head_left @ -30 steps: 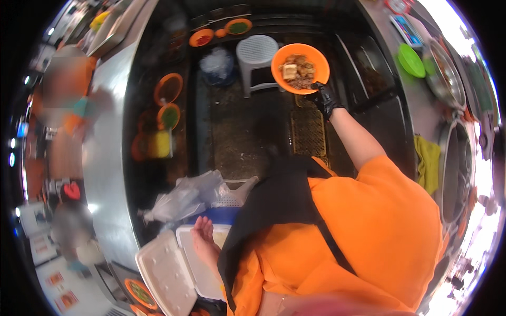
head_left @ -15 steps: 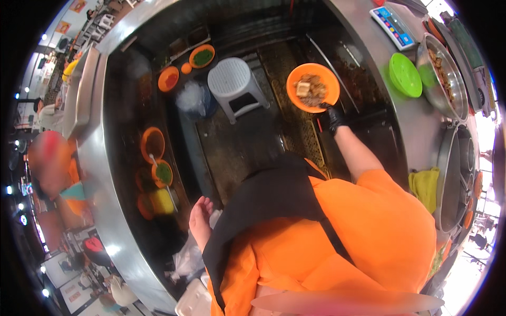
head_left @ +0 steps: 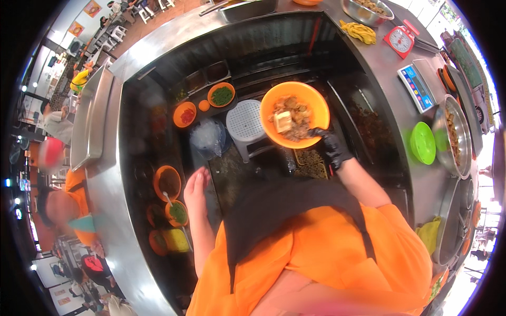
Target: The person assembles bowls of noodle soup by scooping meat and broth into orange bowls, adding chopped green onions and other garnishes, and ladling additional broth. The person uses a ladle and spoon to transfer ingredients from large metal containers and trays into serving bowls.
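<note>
My right hand (head_left: pixel 333 149), in a black glove, grips the lower right rim of an orange bowl (head_left: pixel 315 100). Brown chopped meat (head_left: pixel 298 113) and a pale rectangular block (head_left: pixel 283 121) lie in this bowl. The bowl hangs in the air, overlapping the right side of a grey plastic stool (head_left: pixel 244 118). My bare left hand (head_left: pixel 197 185) is raised with nothing in it, its fingers loosely stretched and a little blurred. Nearest to it on the left is a small orange bowl of green chopped herbs (head_left: pixel 178 212) with a spoon.
A steel counter (head_left: pixel 113 231) surrounds me. Along it stand a green bowl (head_left: pixel 422 143), a steel bowl of food (head_left: pixel 457 141), a digital scale (head_left: pixel 416 87) and a red dial scale (head_left: pixel 399 42). Bowls of red (head_left: pixel 185 115) and green (head_left: pixel 221 96) chopped food sit beyond the stool.
The orange bowl in my right hand has come nearer and looks larger, now overlapping the stool. My left hand has risen and its forearm shows. The view has shifted, revealing more far counter.
</note>
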